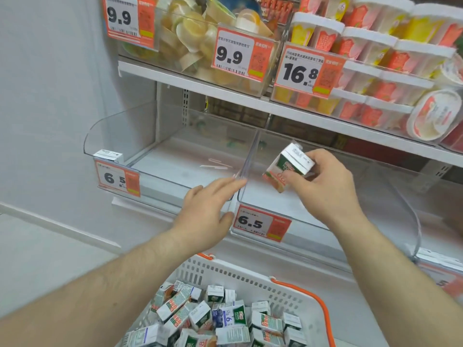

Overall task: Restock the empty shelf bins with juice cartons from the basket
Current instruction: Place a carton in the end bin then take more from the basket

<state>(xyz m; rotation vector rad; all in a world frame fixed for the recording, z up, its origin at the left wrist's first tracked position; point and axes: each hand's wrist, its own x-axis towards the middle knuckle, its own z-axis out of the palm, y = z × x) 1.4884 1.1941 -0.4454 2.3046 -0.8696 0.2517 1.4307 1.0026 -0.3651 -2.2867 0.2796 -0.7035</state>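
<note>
One small white and green juice carton (288, 169) is gripped by the right hand (325, 189); the left hand (208, 209) is open, fingers straight. Carton seems light and stiff, so holding its flat sides is best.

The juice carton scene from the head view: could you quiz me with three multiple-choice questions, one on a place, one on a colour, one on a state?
1. Where is the carton held?
A. Over the right clear bin
B. Inside the basket
C. On the top shelf

2. What colour are the basket handles?
A. Blue
B. Orange
C. Black

3. How is the left hand?
A. Curled round a carton
B. Fingers straight, at the divider
C. Out of view

Answers:
1. A: the right hand holds it above the right bin.
2. B: the handle of the basket is orange.
3. B: the left hand holds nothing, its straight fingers reaching the divider.
</note>
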